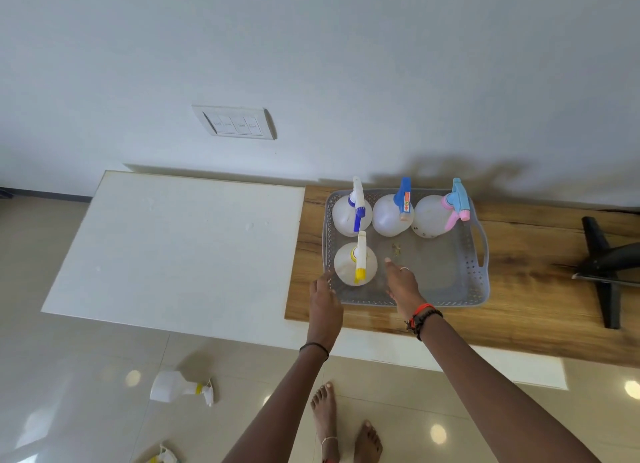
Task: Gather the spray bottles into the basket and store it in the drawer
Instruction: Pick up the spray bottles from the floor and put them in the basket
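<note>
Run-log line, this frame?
grey perforated plastic basket: four spray bottles in | white yellow-collared spray bottle: on floor | left hand: at rim | right hand: open

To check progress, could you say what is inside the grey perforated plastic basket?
Four round translucent spray bottles and small debris; the basket floor under bottles and right hand is hidden.

A white wall (311, 46) fills the upper half of the view. A white switch plate (235, 123) with four rocker switches is mounted on it. Below the wall stands a white tabletop (173, 247), matte and rectangular. A wooden slab (536, 306) with dark grain covers the right portion of the tabletop; a white strip shows along its near edge. A black stand (602, 265) with splayed legs rests on the slab at the far right. The floor (86, 376) is glossy beige tile showing round light reflections (438, 433). A dark skirting strip (41, 194) runs along the wall base at left.
</note>
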The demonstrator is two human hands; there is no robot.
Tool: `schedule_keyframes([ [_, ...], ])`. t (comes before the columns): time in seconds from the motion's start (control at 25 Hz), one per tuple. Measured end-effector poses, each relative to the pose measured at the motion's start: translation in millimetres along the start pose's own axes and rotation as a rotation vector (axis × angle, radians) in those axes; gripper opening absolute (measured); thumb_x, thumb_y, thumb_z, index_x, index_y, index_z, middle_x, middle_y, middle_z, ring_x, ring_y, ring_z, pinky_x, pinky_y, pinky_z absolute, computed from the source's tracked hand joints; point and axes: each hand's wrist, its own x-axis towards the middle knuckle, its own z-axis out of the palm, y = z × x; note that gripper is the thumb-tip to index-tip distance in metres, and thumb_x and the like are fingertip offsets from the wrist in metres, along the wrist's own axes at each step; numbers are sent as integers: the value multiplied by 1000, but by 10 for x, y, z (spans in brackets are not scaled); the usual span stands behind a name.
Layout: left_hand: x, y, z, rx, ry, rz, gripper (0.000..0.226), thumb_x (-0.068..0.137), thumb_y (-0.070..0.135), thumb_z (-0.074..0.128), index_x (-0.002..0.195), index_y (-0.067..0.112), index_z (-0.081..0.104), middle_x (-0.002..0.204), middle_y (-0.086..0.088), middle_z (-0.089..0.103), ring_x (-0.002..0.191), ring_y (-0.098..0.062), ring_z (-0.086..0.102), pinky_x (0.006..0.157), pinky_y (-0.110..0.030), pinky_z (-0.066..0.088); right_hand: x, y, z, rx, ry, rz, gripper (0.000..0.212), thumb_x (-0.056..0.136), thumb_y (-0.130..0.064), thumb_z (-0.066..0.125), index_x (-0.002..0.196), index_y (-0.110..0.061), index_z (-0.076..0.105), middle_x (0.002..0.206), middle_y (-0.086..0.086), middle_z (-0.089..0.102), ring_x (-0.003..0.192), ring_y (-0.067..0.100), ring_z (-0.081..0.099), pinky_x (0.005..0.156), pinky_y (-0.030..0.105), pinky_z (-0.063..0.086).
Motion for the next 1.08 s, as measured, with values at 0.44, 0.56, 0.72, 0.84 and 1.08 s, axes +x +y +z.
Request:
schedule_keyframes([
  [0.44, -1102, -758, -642, -44, 152, -5, 32, 97, 22, 48, 129, 27, 51, 128, 12, 48, 125, -11, 45, 108, -31, 38, -1021, 586, 227, 4, 120, -172, 39, 97, -23, 43, 124, 3, 56, 110, 10, 58, 111, 28, 56, 100, 39, 42],
  [0.56, -1394, -946, -922, -93, 176, 12, 30, 94, 25, 53, 121, 38, 56, 121, 19, 51, 120, -3, 46, 104, -24, 35, -1304, 815, 447, -15, 38, -139, 32, 97, -20, 43, 119, -1, 56, 108, 8, 53, 107, 25, 52, 107, 46, 41],
  [0.72, -1644, -1172, -1290, -189, 257, -50, 24, 96, 25, 51, 114, 37, 61, 120, 17, 53, 119, -3, 49, 101, -22, 35, -1716, 1042, 838, -27, -74, -117, 26, 95, -19, 46, 112, -3, 59, 103, 8, 55, 102, 29, 55, 102, 46, 44],
  [0.84, -1786, -1416, -1596, -238, 315, -67, 23, 97, 24, 49, 111, 36, 63, 121, 15, 55, 119, -4, 50, 100, -21, 34, -2005, 1177, 1183, -68, -160, -114, 11, 94, -19, 48, 93, -12, 57, 97, 8, 56, 94, 25, 53, 98, 45, 45],
  [1.08, -2051, -2182, -2286, -311, 356, -132, 21, 97, 27, 50, 107, 40, 63, 116, 19, 56, 118, -5, 50, 98, -21, 34, -2513, 1621, 2046, -39, -170, -38, 6, 92, -10, 47, 92, -7, 52, 74, 3, 52, 66, 16, 50, 72, 31, 46],
])
